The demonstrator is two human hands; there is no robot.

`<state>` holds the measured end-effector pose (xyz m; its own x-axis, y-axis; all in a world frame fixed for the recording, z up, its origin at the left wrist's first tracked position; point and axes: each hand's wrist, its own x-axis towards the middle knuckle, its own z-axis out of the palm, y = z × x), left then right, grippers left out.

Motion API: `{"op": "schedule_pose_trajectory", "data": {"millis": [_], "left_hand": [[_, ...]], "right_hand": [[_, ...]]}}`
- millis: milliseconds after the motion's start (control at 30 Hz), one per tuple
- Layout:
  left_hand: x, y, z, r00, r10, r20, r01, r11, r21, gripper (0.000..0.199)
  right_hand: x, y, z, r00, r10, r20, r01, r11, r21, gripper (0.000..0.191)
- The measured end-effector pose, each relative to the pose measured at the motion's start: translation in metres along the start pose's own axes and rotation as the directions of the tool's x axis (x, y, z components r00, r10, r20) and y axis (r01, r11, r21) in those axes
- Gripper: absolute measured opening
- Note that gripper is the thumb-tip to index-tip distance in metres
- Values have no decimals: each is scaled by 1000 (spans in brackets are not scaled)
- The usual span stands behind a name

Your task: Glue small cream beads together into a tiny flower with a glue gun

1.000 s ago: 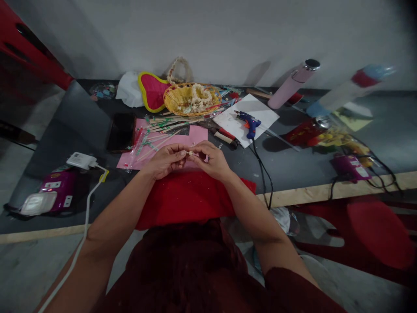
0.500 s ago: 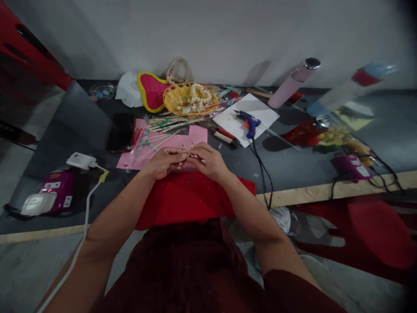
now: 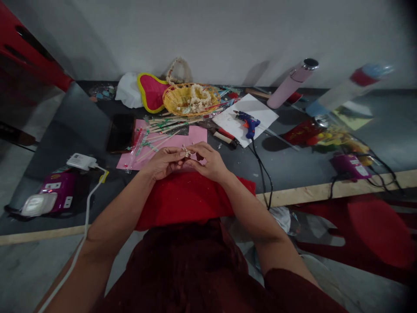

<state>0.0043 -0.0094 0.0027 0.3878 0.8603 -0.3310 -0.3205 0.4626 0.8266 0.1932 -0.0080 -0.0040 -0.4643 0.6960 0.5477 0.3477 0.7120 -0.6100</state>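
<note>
Between my hands is a small cream beaded piece (image 3: 187,152), its lower part hidden by fingers. My left hand (image 3: 167,163) pinches it between thumb and fingers. My right hand (image 3: 208,163) meets it from the right, thumb and fingertips on its edge. Both hands are over the near edge of a pink sheet (image 3: 198,134), just above a red cloth (image 3: 185,200). Thin sticks with green marks (image 3: 163,126) lie behind my left hand. A yellow basket (image 3: 170,102) with a cream beaded loop (image 3: 199,99) stands farther back.
A blue glue gun (image 3: 250,124) lies on white paper (image 3: 263,111), its cable running to the front edge. A phone (image 3: 121,132) and white charger (image 3: 81,161) are left. Pliers (image 3: 228,135), a pink flask (image 3: 293,84) and a clear bottle (image 3: 345,89) are right.
My right fingers have parted a little, with the thumb lower, and more of the beaded piece shows between my hands. My left hand has barely moved.
</note>
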Motion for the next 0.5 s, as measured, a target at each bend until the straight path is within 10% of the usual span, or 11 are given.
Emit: {"op": "schedule_pose_trajectory", "data": {"millis": [333,500], "left_hand": [[2,4,-5,999,45,22,-42,992,-115,16],[3,6,-7,994,109,20,-102,970,-222,13]], "right_hand": [[2,16,-8,977,142,-157,-153,986,-61,24],[2,41,-55,906,300,-299,-386,874,-294,29]]}}
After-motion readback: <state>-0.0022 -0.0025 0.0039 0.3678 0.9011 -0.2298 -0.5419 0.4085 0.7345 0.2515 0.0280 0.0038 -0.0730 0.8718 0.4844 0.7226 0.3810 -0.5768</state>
